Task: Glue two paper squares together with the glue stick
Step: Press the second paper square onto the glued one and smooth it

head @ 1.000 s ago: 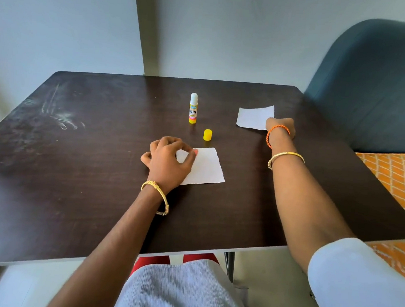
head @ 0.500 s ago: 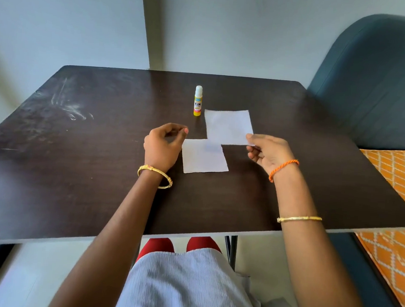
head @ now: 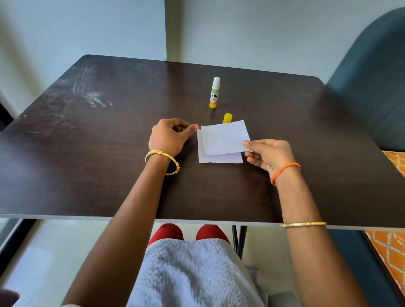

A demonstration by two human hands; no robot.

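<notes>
Mid-frame on the table (head: pixel 74 167): right hand (head: pixel 268 156) grip pinching upper paper square (head: pixel 224 140) over lower paper square (head: pixel 220 158); left hand (head: pixel 168 138) grip curled, thumb touching the lower square's corner. Glue stick (head: pixel 214 93) uncapped; pressing together likely remaining.

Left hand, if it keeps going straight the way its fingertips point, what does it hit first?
The left hand points rightward, its fingertips right at the near-left corner of the upper paper square held by the right hand. That square would likely be met first, though the height gap between them is unclear.

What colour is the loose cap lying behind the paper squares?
Yellow: the cap, seen in the head view.
</notes>
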